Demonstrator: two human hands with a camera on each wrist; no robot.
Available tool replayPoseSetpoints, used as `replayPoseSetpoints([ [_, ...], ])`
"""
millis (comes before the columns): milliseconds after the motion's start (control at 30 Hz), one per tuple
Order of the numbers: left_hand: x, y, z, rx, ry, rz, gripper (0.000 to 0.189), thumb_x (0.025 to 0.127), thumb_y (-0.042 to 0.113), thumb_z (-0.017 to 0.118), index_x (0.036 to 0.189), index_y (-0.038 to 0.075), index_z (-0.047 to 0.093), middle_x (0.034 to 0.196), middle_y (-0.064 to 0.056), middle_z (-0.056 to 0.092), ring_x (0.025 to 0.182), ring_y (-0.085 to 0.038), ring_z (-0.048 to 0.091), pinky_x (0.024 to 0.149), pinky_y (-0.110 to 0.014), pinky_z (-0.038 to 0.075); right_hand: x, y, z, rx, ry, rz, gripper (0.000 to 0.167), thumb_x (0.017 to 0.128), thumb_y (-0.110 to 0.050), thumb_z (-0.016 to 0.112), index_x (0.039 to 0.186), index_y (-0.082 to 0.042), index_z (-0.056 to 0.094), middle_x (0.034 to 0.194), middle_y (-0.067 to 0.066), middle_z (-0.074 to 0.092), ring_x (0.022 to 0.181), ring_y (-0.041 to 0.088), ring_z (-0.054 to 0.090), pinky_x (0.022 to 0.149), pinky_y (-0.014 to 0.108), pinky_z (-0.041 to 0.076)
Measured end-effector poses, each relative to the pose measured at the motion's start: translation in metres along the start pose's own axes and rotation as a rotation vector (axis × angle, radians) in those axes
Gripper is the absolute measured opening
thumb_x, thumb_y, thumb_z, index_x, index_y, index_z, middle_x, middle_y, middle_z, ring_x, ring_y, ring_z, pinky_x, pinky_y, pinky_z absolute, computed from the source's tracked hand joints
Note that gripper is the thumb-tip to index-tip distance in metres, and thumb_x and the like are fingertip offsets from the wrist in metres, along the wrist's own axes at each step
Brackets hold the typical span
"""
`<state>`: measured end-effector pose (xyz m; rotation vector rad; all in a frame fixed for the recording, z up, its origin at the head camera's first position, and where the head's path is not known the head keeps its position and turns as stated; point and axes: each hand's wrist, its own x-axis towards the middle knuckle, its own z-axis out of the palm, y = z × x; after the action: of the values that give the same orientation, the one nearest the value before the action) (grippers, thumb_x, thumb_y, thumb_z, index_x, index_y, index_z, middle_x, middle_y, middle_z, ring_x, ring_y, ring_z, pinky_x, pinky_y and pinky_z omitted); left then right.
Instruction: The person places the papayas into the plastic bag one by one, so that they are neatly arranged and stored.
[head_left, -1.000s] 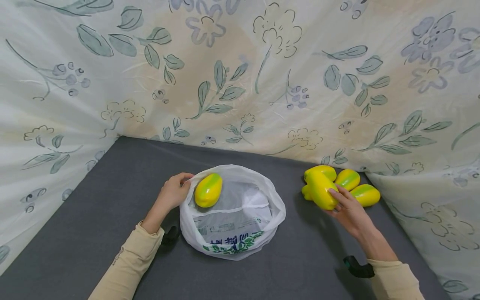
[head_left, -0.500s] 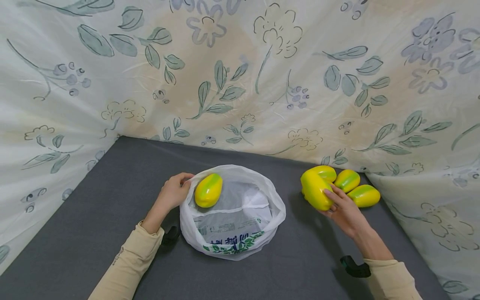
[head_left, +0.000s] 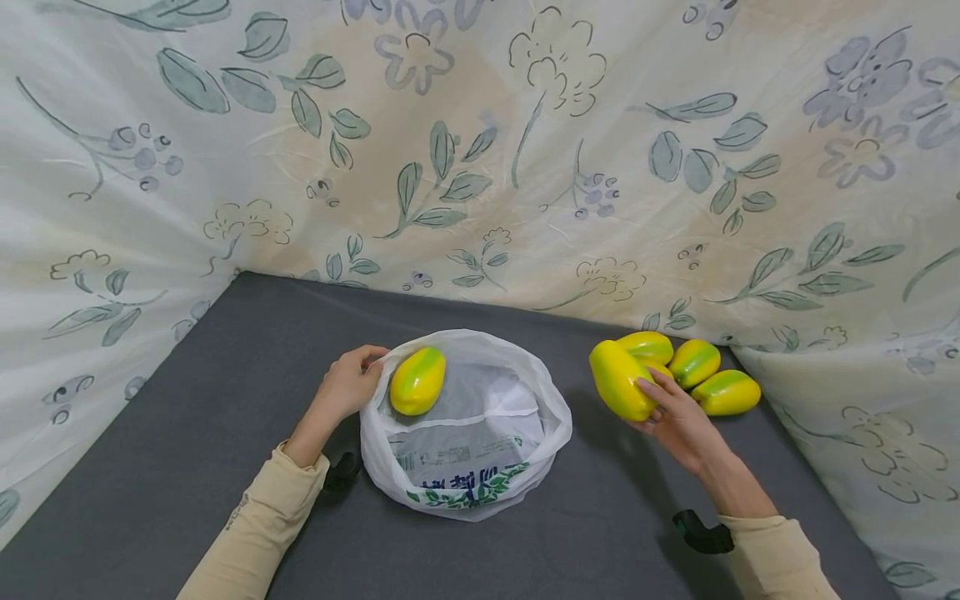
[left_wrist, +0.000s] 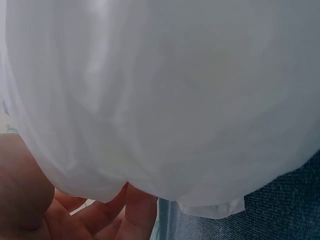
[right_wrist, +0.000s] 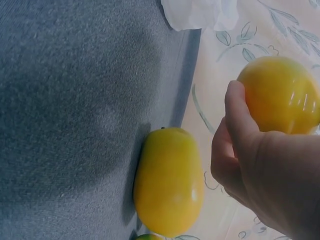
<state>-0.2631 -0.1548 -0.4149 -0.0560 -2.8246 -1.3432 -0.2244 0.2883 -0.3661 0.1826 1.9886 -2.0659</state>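
Observation:
My right hand point(head_left: 678, 421) grips a yellow papaya point(head_left: 621, 379), thumb on its near side, and holds it raised above the cloth; in the right wrist view this papaya point(right_wrist: 280, 95) is clear of the dark surface. To the left, a white plastic bag point(head_left: 555, 408) stands with its mouth wide and its rim rolled outward. One yellow-green papaya point(head_left: 417, 382) lies inside, against the left wall. My left hand point(head_left: 348, 383) pinches the bag's left rim. In the left wrist view, the bag's side point(left_wrist: 165, 100) covers much of that hand's fingers point(left_wrist: 140, 210).
Several more papayas point(head_left: 726, 392) lie grouped at the back right of the dark grey cloth point(head_left: 300, 333), partly behind the right hand. A flower-print curtain point(head_left: 480, 192) hangs along the back and both sides.
My right hand has moved left with its papaya, away from the group, uncovering more of the papayas behind. The left hand and the bag have stayed put.

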Motion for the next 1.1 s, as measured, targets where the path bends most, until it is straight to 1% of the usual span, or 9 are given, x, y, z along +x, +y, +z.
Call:
replayPoseSetpoints([
  [133,0.001,0.000,0.000,0.004,-0.002,-0.005,0.033,0.100,0.013,0.047,0.129,0.001,0.056,0.116,-0.022,0.059,0.096,-0.034,0.058,0.076,-0.046,0.050,0.001,0.000,0.004,-0.020,-0.002,0.000,0.077,0.099,-0.036,0.049,0.153,-0.010,0.000,0.140,0.006,0.025,0.114,0.015,0.044,0.098,0.043,0.039],
  [367,0.002,0.001,-0.001,0.004,-0.008,-0.006,0.033,0.100,0.013,0.047,0.129,0.001,0.056,0.116,-0.023,0.059,0.093,-0.033,0.059,0.074,-0.044,0.051,0.004,0.000,0.011,-0.056,0.015,0.017,0.079,0.098,-0.038,0.051,0.153,-0.010,0.001,0.143,0.010,0.022,0.116,0.021,0.041,0.100,0.047,0.037],
  [467,0.001,0.001,-0.001,0.002,-0.010,-0.012,0.033,0.099,0.013,0.047,0.129,0.001,0.056,0.114,-0.022,0.060,0.090,-0.032,0.059,0.072,-0.042,0.052,0.004,0.000,0.014,-0.054,0.011,0.022,0.080,0.098,-0.039,0.051,0.153,-0.010,0.001,0.144,0.011,0.020,0.118,0.023,0.039,0.100,0.047,0.036],
  [600,0.001,0.001,-0.001,0.006,-0.008,-0.012,0.033,0.099,0.013,0.047,0.129,0.001,0.056,0.115,-0.022,0.060,0.093,-0.033,0.059,0.073,-0.043,0.051,0.004,-0.001,0.017,-0.048,-0.013,0.017,0.078,0.099,-0.037,0.050,0.153,-0.009,0.000,0.144,0.012,0.019,0.118,0.024,0.039,0.099,0.045,0.038],
  [767,0.001,0.000,-0.001,0.006,-0.007,-0.010,0.033,0.099,0.013,0.047,0.130,0.001,0.056,0.116,-0.022,0.059,0.096,-0.034,0.058,0.075,-0.045,0.051,0.004,-0.001,0.021,-0.042,-0.030,0.010,0.075,0.100,-0.036,0.049,0.152,-0.008,0.003,0.142,0.012,0.022,0.115,0.023,0.041,0.096,0.042,0.041],
  [967,0.001,-0.001,-0.001,0.004,-0.005,-0.013,0.033,0.100,0.013,0.047,0.129,0.001,0.056,0.117,-0.022,0.059,0.096,-0.034,0.058,0.075,-0.045,0.051,0.007,-0.001,0.026,-0.030,-0.046,0.019,0.076,0.099,-0.036,0.049,0.153,-0.009,0.002,0.143,0.013,0.020,0.117,0.025,0.039,0.099,0.045,0.038],
  [1100,0.000,0.000,-0.001,0.002,-0.004,-0.017,0.034,0.100,0.013,0.047,0.130,0.001,0.055,0.118,-0.023,0.059,0.096,-0.034,0.058,0.075,-0.044,0.051,0.010,0.000,0.029,-0.036,-0.064,0.017,0.074,0.100,-0.035,0.048,0.152,-0.009,0.004,0.140,0.013,0.025,0.115,0.023,0.042,0.097,0.044,0.040],
])
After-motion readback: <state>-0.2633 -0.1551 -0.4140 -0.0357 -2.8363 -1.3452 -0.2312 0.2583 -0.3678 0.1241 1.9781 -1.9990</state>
